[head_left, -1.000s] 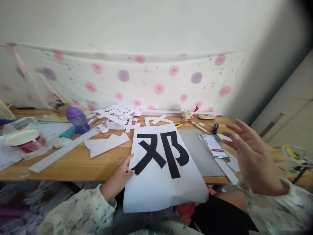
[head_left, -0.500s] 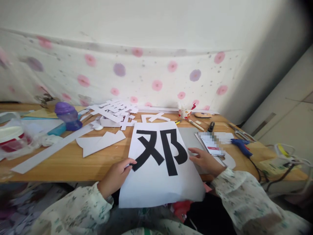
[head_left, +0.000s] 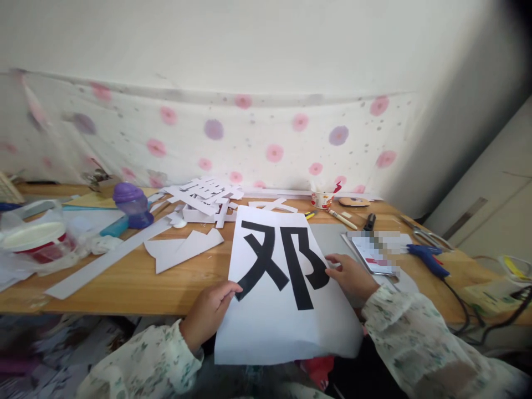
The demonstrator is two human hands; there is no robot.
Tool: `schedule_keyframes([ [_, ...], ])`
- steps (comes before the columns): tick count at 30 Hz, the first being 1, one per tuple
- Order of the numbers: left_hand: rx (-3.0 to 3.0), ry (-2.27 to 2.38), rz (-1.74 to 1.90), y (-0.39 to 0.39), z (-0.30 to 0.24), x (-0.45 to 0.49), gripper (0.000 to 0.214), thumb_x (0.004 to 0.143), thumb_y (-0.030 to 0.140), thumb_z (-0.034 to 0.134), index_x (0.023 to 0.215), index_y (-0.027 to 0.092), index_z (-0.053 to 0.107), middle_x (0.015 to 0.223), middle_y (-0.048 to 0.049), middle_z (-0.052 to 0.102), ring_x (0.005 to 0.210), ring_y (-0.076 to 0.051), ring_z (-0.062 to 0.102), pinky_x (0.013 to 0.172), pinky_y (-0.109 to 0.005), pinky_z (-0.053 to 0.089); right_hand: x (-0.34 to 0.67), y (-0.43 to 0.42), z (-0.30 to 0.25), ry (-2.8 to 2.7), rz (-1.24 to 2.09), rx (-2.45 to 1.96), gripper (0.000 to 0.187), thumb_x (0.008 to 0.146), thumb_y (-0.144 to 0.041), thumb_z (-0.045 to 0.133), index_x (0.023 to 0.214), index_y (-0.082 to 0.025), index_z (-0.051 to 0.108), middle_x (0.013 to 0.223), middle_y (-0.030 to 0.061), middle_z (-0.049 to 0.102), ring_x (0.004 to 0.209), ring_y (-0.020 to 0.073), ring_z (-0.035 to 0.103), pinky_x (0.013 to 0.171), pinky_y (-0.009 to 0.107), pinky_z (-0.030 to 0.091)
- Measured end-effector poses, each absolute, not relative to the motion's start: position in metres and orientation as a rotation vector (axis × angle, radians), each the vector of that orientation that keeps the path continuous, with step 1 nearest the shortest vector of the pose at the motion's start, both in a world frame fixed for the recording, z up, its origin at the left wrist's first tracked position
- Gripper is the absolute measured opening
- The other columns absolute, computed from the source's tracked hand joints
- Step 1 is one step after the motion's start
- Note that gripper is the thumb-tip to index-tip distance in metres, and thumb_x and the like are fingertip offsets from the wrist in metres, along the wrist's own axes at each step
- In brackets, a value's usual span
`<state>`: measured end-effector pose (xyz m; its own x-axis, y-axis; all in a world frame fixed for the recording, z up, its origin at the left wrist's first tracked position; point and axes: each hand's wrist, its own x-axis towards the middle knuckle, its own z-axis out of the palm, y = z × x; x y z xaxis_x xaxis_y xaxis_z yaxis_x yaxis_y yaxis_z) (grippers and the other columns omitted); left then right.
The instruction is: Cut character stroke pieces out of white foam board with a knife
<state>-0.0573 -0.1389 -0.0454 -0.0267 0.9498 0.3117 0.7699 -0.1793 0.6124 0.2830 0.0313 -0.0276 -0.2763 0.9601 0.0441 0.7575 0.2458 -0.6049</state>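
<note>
A white paper sheet (head_left: 266, 338) bears a large bold black Chinese character (head_left: 266, 257). Its upper part lies over the tabletop, and the lower part hangs past the front edge, slightly curled at the bottom right. My left hand (head_left: 211, 310) pinches the sheet's left edge, thumb and fingers by the lower left tip of the character. On the opposite side, my right hand (head_left: 353, 277) has its fingers closed on the right edge, beside the character's curved stroke. Under the sheet's right side shows a grey mat (head_left: 328, 235).
White paper cutouts (head_left: 203, 197) are piled at the back. Left stand a purple bottle (head_left: 133, 205) and a tub (head_left: 37, 241) in plastic. Rightward are a phone (head_left: 372, 252), a blue glue gun (head_left: 428, 260) with its cord, scissors (head_left: 428, 233) and a paper cup (head_left: 322, 199).
The view has shifted, so everything sits a little lower and further right. My right hand's fingers, spread apart by the edge before, have closed on the sheet. My left hand keeps its pinch.
</note>
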Motion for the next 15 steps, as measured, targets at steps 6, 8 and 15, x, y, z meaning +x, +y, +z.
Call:
schedule_keyframes([
  [6,2.076,1.78,1.058,-0.142,-0.048,-0.055,0.029,0.091,0.027,0.04,0.092,0.022,0.069,0.088,-0.0031,0.073,0.083,-0.017,0.068,0.076,-0.027,0.053,0.288,0.058,-0.027,-2.125,0.704,-1.62,0.045,0.077,-0.026,0.068,0.121,-0.017,0.063,0.117,0.0138,0.066,0.087,0.0221,0.066,0.084,0.035,0.05],
  [8,2.084,1.779,1.056,-0.142,-0.048,-0.055,0.029,0.091,0.027,0.04,0.092,0.023,0.069,0.087,-0.0028,0.073,0.083,-0.017,0.068,0.076,-0.027,0.053,0.285,0.063,-0.025,-2.107,0.742,-1.64,0.046,0.078,-0.026,0.068,0.123,-0.017,0.062,0.116,0.0135,0.066,0.087,0.0217,0.066,0.081,0.034,0.05],
  [15,2.017,1.842,0.984,-0.134,-0.043,-0.056,0.028,0.09,0.029,0.041,0.089,0.023,0.068,0.087,-0.001,0.074,0.083,-0.017,0.068,0.077,-0.027,0.053,0.278,0.053,-0.023,-1.986,0.898,-1.645,0.042,0.08,-0.024,0.067,0.121,-0.019,0.063,0.106,0.0077,0.067,0.076,0.0148,0.064,0.067,0.025,0.049],
])
